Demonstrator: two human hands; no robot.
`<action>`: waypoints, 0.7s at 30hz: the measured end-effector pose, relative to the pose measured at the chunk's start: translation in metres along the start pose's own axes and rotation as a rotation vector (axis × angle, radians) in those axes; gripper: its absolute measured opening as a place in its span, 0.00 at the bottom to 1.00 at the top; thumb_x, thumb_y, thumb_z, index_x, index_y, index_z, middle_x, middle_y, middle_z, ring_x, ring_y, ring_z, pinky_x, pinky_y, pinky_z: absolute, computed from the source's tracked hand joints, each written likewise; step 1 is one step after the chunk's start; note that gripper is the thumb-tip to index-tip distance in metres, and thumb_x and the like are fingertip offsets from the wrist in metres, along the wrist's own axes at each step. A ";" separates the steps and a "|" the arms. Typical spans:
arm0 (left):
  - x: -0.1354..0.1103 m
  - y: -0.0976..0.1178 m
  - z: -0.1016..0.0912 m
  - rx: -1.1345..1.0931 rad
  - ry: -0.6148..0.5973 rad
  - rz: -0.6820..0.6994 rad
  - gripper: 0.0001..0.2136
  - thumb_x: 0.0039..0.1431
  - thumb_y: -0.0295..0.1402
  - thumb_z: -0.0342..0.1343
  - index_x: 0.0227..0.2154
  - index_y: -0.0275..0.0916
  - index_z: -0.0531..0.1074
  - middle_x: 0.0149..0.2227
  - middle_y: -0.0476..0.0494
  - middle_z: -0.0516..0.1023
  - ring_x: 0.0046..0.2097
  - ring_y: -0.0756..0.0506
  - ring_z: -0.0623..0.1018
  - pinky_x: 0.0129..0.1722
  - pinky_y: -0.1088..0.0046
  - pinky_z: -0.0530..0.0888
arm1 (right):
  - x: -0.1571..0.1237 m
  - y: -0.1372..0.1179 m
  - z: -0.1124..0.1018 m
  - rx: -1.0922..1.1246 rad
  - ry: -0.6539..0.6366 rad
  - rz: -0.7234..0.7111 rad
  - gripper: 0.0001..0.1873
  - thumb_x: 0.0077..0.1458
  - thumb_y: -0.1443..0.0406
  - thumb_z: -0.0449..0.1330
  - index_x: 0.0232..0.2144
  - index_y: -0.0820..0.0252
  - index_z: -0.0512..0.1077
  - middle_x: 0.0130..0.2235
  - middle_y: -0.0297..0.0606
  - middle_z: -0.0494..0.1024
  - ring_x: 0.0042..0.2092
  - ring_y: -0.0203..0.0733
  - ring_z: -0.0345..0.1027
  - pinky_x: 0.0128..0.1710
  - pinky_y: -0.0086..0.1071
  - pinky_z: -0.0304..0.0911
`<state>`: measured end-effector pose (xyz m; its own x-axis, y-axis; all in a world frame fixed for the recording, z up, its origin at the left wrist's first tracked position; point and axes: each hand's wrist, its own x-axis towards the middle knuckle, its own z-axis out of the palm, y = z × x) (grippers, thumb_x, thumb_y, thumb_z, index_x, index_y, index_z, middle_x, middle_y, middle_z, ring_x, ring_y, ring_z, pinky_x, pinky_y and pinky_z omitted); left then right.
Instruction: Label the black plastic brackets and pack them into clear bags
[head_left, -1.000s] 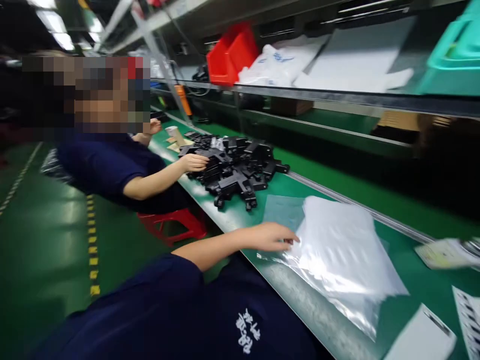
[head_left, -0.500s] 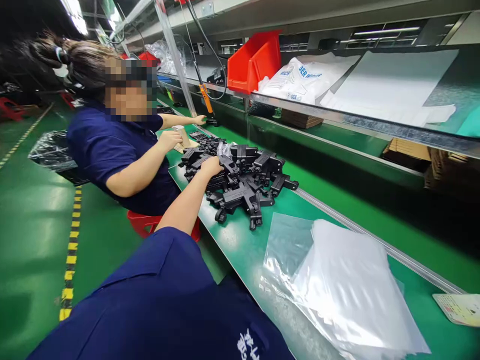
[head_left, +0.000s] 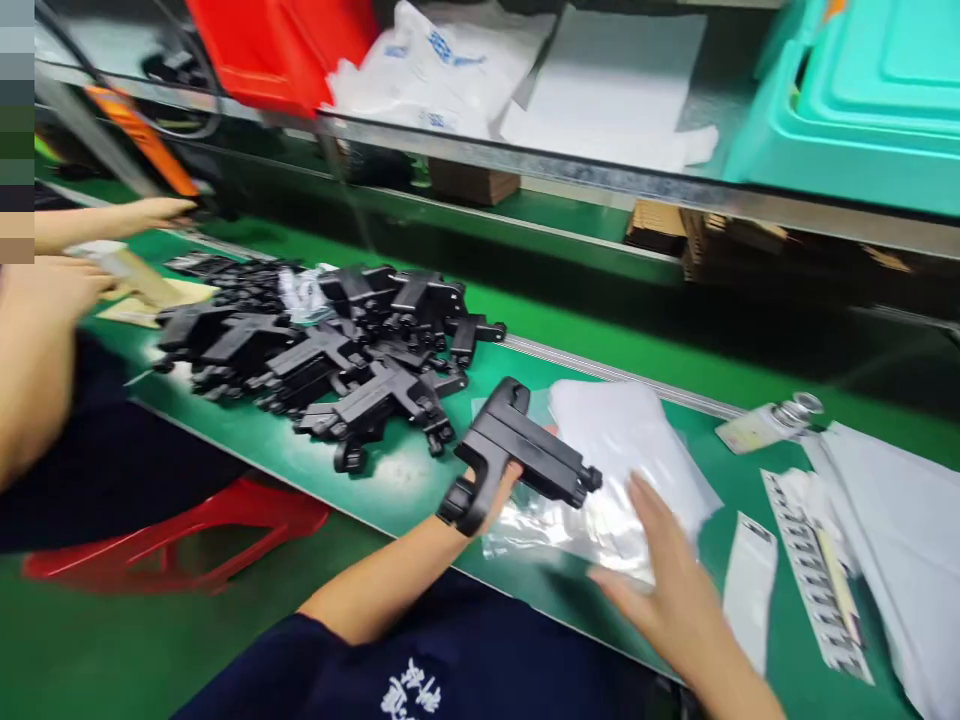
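A black plastic clamp holder [head_left: 525, 450] with knobs on its ends rests in my left hand [head_left: 498, 500], whose fingers are mostly hidden beneath it. My right hand [head_left: 664, 575] is just right of the holder, thumb and fingers spread, touching nothing I can see. Behind and below both hands lies a stack of clear plastic bags [head_left: 615, 425] on the green table [head_left: 390, 500]. To the left spreads a heap of similar black clamp holders [head_left: 375, 395].
A co-worker's hand [head_left: 52, 290] and another outstretched hand [head_left: 154, 213] are at the far left. A small bottle [head_left: 772, 422], a white strip [head_left: 750, 580] and white sheets [head_left: 892, 540] lie at right. Overhead, a shelf edge [head_left: 525, 160] carries red and teal bins.
My left hand has come away from the heap toward me, now with a clamp holder. My right hand has entered the view, and the view has turned right.
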<state>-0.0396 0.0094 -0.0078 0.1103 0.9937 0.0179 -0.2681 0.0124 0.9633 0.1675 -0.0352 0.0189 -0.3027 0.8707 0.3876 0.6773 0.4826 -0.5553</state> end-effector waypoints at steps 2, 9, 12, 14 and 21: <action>-0.004 -0.009 0.020 0.071 -0.232 -0.045 0.27 0.51 0.54 0.60 0.49 0.42 0.75 0.53 0.39 0.76 0.58 0.35 0.72 0.62 0.53 0.64 | -0.008 0.002 0.000 -0.073 0.010 0.057 0.39 0.55 0.51 0.62 0.64 0.56 0.55 0.57 0.50 0.69 0.54 0.55 0.68 0.47 0.48 0.71; 0.009 0.000 -0.008 -0.157 -0.622 -0.408 0.29 0.49 0.48 0.61 0.50 0.35 0.73 0.42 0.36 0.80 0.44 0.36 0.79 0.47 0.58 0.73 | -0.039 0.027 -0.017 -0.297 0.143 0.066 0.25 0.58 0.62 0.59 0.57 0.55 0.62 0.44 0.47 0.74 0.43 0.53 0.70 0.38 0.44 0.71; 0.009 -0.005 -0.002 -0.031 -0.581 -0.376 0.34 0.47 0.57 0.60 0.50 0.34 0.71 0.45 0.36 0.78 0.45 0.36 0.77 0.46 0.60 0.72 | -0.052 0.026 -0.024 -0.366 0.085 0.019 0.26 0.60 0.64 0.57 0.60 0.54 0.61 0.44 0.48 0.74 0.42 0.53 0.69 0.37 0.44 0.70; 0.006 -0.012 0.008 0.164 -0.460 -0.275 0.33 0.47 0.58 0.60 0.49 0.36 0.70 0.47 0.37 0.76 0.48 0.36 0.75 0.48 0.61 0.71 | -0.057 0.024 -0.025 -0.280 -0.013 0.017 0.27 0.61 0.60 0.58 0.61 0.52 0.61 0.47 0.48 0.74 0.45 0.53 0.69 0.41 0.45 0.70; -0.007 -0.016 0.013 0.504 -0.394 -0.105 0.35 0.47 0.62 0.56 0.48 0.37 0.67 0.40 0.43 0.74 0.43 0.39 0.74 0.43 0.64 0.71 | -0.068 0.046 -0.022 0.610 0.103 0.761 0.30 0.60 0.42 0.48 0.40 0.60 0.74 0.24 0.35 0.70 0.23 0.38 0.64 0.25 0.34 0.68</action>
<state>-0.0240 0.0006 -0.0203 0.4800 0.8738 -0.0783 0.2346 -0.0419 0.9712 0.2347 -0.0747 -0.0167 0.1509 0.9710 -0.1854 0.1953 -0.2131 -0.9573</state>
